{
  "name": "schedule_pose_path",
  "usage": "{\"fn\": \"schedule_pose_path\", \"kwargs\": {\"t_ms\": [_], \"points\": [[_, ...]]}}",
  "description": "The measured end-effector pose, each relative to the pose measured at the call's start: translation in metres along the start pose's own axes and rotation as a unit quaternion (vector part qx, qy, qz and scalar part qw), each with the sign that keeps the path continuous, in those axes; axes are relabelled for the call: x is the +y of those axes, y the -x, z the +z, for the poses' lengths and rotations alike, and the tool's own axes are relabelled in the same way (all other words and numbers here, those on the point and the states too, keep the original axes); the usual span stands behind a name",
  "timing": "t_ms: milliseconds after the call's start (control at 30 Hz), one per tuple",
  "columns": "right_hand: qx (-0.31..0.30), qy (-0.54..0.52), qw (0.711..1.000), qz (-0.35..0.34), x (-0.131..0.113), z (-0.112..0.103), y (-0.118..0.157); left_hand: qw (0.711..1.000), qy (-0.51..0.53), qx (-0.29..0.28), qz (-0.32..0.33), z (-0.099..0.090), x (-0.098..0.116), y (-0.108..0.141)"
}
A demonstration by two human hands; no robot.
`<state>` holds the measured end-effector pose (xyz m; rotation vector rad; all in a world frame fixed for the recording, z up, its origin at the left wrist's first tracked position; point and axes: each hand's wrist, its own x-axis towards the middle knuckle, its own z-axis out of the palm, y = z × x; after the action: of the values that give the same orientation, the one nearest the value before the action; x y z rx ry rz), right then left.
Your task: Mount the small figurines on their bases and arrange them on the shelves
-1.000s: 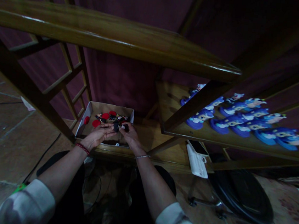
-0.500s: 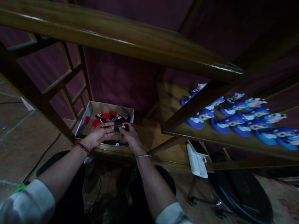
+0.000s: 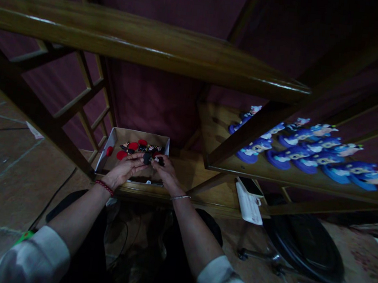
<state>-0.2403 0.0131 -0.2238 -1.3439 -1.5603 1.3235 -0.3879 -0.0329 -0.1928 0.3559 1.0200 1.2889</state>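
Observation:
A shallow cardboard box (image 3: pixel 105 164) sits on the low wooden shelf, with several small dark figurines (image 3: pixel 148 147) and red round pieces (image 3: pixel 121 155) inside. Over its front part, my left hand (image 3: pixel 125 169) and my right hand (image 3: pixel 165 171) hold one small dark figurine (image 3: pixel 147 158) between them. Fingers of my left hand close on its left end, while my right hand pinches its right end. Fine details of the figurine are too dark to make out.
A wooden beam (image 3: pixel 145 47) crosses above my hands. Several blue figurines (image 3: pixel 284 155) stand on the raised shelf (image 3: pixel 217 160) at right. Below it lie a phone (image 3: pixel 250 186) and a white object (image 3: pixel 249 206), near a black round stool (image 3: pixel 304 246).

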Motion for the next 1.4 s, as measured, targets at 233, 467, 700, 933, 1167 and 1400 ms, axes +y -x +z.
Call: {"fn": "schedule_pose_path", "kwargs": {"t_ms": [233, 467, 700, 933, 1167, 1400], "points": [[0.01, 0.03, 0.999, -0.013, -0.011, 0.0, 0.002, 1.0, -0.02, 0.004, 0.004, 0.0, 0.001, 0.001], [0.017, 0.053, 0.998, -0.037, -0.018, -0.001, 0.004, 0.999, -0.033, 0.01, 0.007, 0.001, 0.0, 0.001], [0.017, 0.067, 0.996, -0.061, -0.017, 0.0, 0.004, 1.0, -0.027, 0.011, 0.005, -0.002, -0.003, -0.002], [0.016, 0.069, 0.996, -0.055, -0.021, -0.001, 0.006, 1.0, -0.027, 0.011, 0.005, -0.005, -0.003, -0.005], [0.006, 0.07, 0.996, -0.057, -0.02, -0.001, 0.006, 0.999, -0.035, 0.023, 0.001, -0.001, -0.001, -0.002], [0.001, 0.076, 0.995, -0.058, -0.017, -0.001, 0.004, 0.999, -0.028, 0.028, -0.006, -0.001, 0.0, -0.001]]}}
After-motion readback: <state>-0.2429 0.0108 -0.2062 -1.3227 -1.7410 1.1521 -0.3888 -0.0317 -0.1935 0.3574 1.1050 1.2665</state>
